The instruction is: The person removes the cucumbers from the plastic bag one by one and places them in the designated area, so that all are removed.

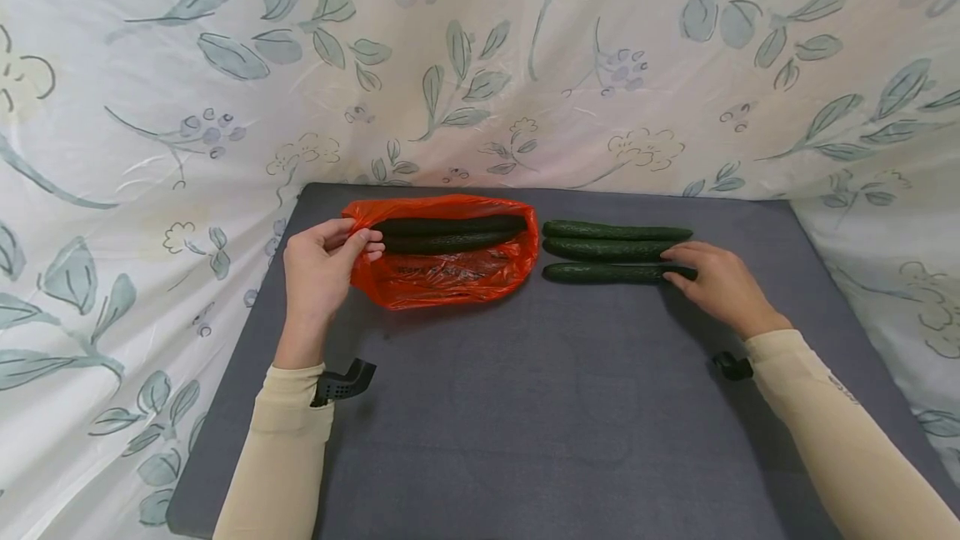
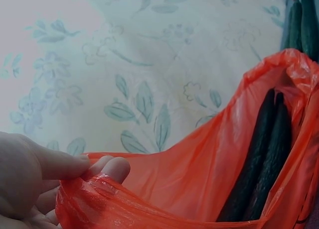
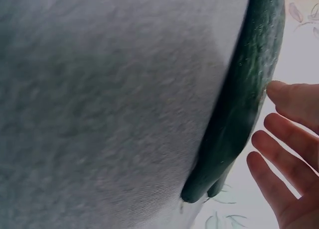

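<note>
Head view is showing the left hand (image 1: 318, 269) pinching the left edge of an orange plastic bag (image 1: 450, 273), which is lying on the far left part of a grey mat (image 1: 525, 407). Two cucumbers in the bag (image 1: 446, 233) are lying side by side. Right of the bag, three loose cucumbers (image 1: 611, 250) are lying in a row. The right hand (image 1: 716, 282) is resting, fingers straight, on the right end of the nearest cucumber (image 1: 600, 272), gripping nothing.
</note>
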The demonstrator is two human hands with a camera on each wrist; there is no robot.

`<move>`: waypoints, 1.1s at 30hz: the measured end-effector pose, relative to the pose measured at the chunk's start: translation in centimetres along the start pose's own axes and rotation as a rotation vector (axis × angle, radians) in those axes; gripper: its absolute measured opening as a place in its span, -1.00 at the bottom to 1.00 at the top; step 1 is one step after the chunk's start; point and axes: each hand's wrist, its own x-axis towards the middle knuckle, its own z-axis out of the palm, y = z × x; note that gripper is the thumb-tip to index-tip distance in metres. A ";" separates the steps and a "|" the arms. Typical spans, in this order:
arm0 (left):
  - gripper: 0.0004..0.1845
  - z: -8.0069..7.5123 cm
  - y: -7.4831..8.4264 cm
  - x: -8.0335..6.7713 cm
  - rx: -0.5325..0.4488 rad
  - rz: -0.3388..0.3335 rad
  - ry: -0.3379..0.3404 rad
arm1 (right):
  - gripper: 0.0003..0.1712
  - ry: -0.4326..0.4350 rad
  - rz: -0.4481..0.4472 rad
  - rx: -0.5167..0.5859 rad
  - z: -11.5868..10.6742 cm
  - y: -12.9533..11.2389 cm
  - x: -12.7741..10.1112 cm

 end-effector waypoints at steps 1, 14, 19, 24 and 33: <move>-0.62 0.0 0.0 0.0 0.003 0.000 0.001 | -0.55 0.004 0.000 0.003 0.0 -0.1 0.1; -0.62 0.0 -0.1 0.0 0.016 0.018 -0.016 | -0.53 0.112 -0.097 0.064 -1.5 -3.6 1.8; -0.62 0.1 0.0 -0.1 0.019 0.019 -0.005 | -0.53 0.119 -0.128 0.080 -1.8 -5.0 2.9; -0.60 0.0 0.0 -0.1 0.019 0.008 -0.008 | -0.52 0.120 -0.138 0.108 -2.2 -6.0 4.0; -0.59 -0.1 0.1 -0.1 0.018 -0.007 -0.013 | -0.52 0.117 -0.189 0.140 -2.7 -7.9 5.8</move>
